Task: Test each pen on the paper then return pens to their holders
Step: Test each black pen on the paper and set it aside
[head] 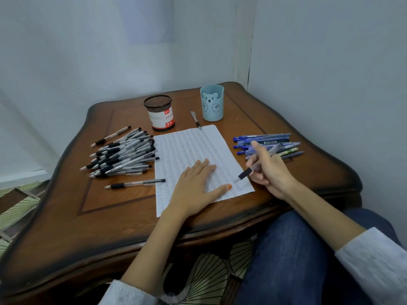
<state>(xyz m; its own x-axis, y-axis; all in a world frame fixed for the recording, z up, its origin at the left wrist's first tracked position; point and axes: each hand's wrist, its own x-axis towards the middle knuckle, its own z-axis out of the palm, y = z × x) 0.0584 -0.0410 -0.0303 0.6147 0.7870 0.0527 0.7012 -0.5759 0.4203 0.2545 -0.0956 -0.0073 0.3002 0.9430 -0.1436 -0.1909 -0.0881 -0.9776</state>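
- So, right hand (pixel 267 170) pinches a clear pen (pixel 256 166) by its barrel above the black rubber grip, index finger sticking up; tip sits at or just over the paper (pixel 187 150) near its lower right corner, contact can't be confirmed.
- Left hand (pixel 196 186) lies flat, fingers straight, pressing the sheet to the wooden table (pixel 88 227).
- Sheet already dense with rows of test marks.
- Big pile of clear pens (pixel 123 155) left of the sheet, one loose pen (pixel 135 184) below it, another pen (pixel 195 119) above the sheet.
- Blue pens (pixel 264 142) lie in a bunch right of the sheet.
- Mesh holder (pixel 159 113) and blue bear holder (pixel 211 103) stand at the back; no pens stick out of either.
- Handling guess: pens light, stiff, smooth plastic, likely to roll; take hold at the rubber grip. Paper thin, slides unless pinned.
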